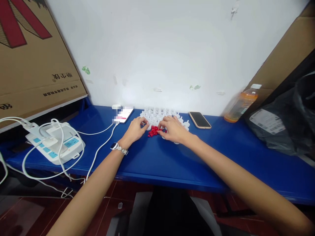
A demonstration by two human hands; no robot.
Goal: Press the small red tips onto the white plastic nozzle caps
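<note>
A cluster of small translucent white plastic pieces with pointed tips (157,114) stands on the blue table near the wall. Just in front of it lies a little heap of small red pieces (154,131). My left hand (136,128), with a watch and bracelet at the wrist, is at the heap's left side. Its thumb and forefinger are closed at a white piece by the cluster's edge. My right hand (173,129) reaches in from the right, fingers bent and pinched at the heap's right edge. Whatever is between those fingertips is too small to make out. The right hand covers part of the white pieces.
A phone (199,120) lies right of the cluster; another phone (125,114) on a charging cable lies left. A white power strip (71,144) with tangled cables fills the left side. A bottle of orange drink (242,103) and a dark plastic bag (283,121) are at right.
</note>
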